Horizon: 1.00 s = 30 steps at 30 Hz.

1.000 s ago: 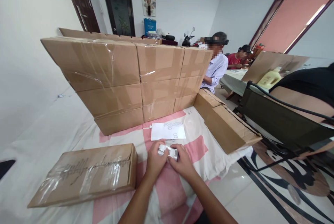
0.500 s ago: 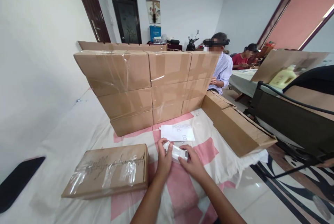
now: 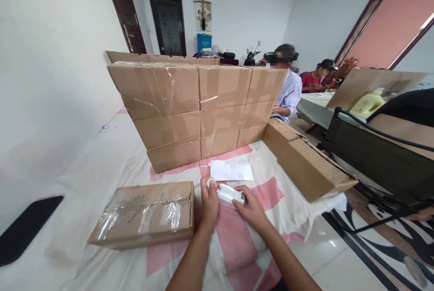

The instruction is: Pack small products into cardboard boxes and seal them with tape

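Note:
A white, elongated object (image 3: 228, 196) with a dark patch at its right end is held above the cloth; its exact kind does not show. My right hand (image 3: 250, 207) is closed on that end, thumb and fingers on either side. At the other end is my left hand (image 3: 209, 203), its fingers curled and its thumb raised. A small whitish piece (image 3: 210, 181) shows at the left fingertips, too small to name. Just beyond both hands lies a white paper sheet (image 3: 230, 170) with small drawn rectangles.
Stacked cardboard boxes (image 3: 169, 124) form a wall ahead. A taped carton (image 3: 145, 212) lies at left, a black flat object (image 3: 27, 232) farther left. A long cardboard box (image 3: 308, 160) borders the right. Behind the wall sits a person in a light shirt (image 3: 290, 90); another (image 3: 310, 82) sits farther back.
My left hand has shifted slightly left, and its fingertips have drawn away from the white object's left end. The right hand keeps its hold. The view has turned a little.

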Tool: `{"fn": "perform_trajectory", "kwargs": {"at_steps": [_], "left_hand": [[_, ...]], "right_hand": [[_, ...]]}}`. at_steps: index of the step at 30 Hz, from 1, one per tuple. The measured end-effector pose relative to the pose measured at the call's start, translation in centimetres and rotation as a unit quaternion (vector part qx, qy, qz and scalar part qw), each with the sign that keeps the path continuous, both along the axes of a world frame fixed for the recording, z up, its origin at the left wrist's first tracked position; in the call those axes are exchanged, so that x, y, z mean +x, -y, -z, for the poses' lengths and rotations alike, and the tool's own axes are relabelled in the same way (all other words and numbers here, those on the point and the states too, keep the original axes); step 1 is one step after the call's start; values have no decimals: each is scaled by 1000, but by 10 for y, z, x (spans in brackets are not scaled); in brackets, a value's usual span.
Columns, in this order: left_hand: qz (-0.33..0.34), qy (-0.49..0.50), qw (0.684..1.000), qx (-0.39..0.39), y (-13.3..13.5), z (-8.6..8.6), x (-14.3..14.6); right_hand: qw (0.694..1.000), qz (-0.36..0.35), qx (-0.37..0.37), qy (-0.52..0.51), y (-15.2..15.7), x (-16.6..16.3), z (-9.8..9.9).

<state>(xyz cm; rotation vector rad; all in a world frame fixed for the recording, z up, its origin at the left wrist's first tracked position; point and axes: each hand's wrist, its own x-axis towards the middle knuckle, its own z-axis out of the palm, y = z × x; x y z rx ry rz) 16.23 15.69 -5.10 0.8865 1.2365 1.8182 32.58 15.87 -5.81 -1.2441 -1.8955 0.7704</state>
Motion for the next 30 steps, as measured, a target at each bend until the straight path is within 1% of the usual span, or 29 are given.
{"fn": "perform_trajectory", "kwargs": {"at_steps": [5, 9, 12, 19, 23, 27, 30], "left_hand": [[13, 4, 1000, -20, 1, 4, 1], [-11, 34, 997, -68, -2, 5, 0], [-28, 34, 995, -87, -6, 7, -3], [-37, -17, 996, -85, -9, 10, -7], [-34, -25, 997, -63, -11, 16, -8], [-33, -30, 998, -49, -15, 23, -11], [-41, -42, 997, -53, -16, 24, -13]], "right_hand": [[1000, -7, -12, -5, 2, 0, -5], [1000, -11, -15, -11, 3, -1, -7], [1000, -16, -14, -17, 3, 0, -5], [999, -16, -23, -24, 4, 2, -7], [999, -15, -24, -22, 4, 1, -9], [999, -12, -21, -25, 3, 2, -7], [999, -8, -20, -29, 2, 2, -4]]}}
